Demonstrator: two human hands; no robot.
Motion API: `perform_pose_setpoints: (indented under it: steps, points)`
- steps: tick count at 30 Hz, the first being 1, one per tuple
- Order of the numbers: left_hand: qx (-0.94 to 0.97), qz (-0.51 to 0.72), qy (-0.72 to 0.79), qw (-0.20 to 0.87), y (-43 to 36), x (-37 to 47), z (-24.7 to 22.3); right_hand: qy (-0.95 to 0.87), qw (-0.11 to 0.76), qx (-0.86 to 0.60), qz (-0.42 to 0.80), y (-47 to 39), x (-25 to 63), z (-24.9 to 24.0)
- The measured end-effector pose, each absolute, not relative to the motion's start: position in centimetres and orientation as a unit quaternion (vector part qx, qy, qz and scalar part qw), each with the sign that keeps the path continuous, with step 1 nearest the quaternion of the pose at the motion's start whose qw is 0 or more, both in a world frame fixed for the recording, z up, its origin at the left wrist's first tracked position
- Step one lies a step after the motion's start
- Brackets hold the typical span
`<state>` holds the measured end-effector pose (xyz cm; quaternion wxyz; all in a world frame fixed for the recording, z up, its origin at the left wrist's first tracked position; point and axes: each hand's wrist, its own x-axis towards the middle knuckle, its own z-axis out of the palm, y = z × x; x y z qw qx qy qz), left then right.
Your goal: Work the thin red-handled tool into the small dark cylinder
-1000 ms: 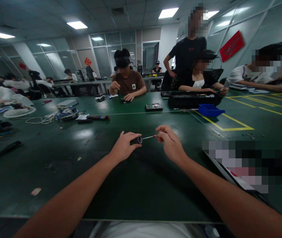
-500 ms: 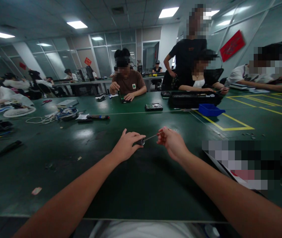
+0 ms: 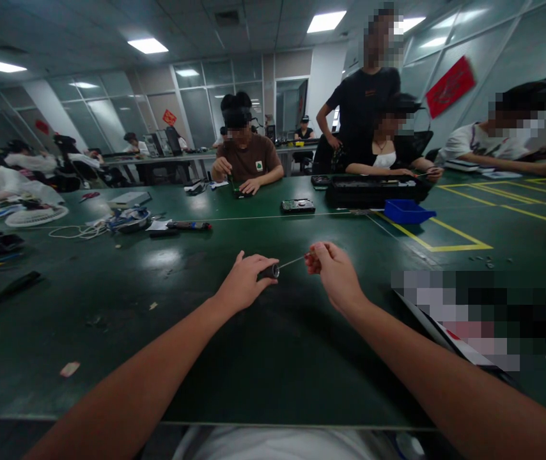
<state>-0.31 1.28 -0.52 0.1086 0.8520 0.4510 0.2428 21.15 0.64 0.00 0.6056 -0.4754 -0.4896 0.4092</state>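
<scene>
Head view: working from afar, I have both hands ahead of me, raised over the green counter (image 3: 254,377). The left hand (image 3: 244,281) is closed around a short dark cylinder (image 3: 267,273), thumb below and fingers above, its round, pale-rimmed mouth turned toward the right. The right hand (image 3: 337,271) pinches the reddish handle of a slim screwdriver (image 3: 293,262) between thumb and fingertips.

What I judge to count most is the line between these two. The cylinder lies to the left of the right hand, its long axis running roughly sideways; the screwdriver's thin shaft reaches leftward and slightly toward me, ending at the mouth — whether the tip is inside, touching the rim or just in front of it, I cannot tell. The left hand is the nearer one to the cylinder, since it holds it; the right hand stands apart, bridged only by the shaft.

Farther off on the counter, well apart from both hands, lie a bare hard drive (image 3: 298,206) and a blue tray (image 3: 406,212).
</scene>
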Motion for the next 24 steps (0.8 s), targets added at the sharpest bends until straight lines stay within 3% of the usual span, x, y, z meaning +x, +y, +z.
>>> perform_pose_setpoints:
  steps: [8,18,24]
  points:
    - [0.845,0.264,0.449,0.126,1.1,-0.3,-0.3,-0.506,0.600,-0.466,0.408,0.4,21.1,0.0]
    - [0.834,0.296,0.440,0.150,0.8,-0.7,-0.1,-0.629,0.515,-0.513,0.278,-0.8,21.4,1.4]
    - [0.836,0.296,0.437,0.147,0.8,-0.9,-0.4,-0.622,0.538,-0.475,0.313,-0.6,21.2,0.6]
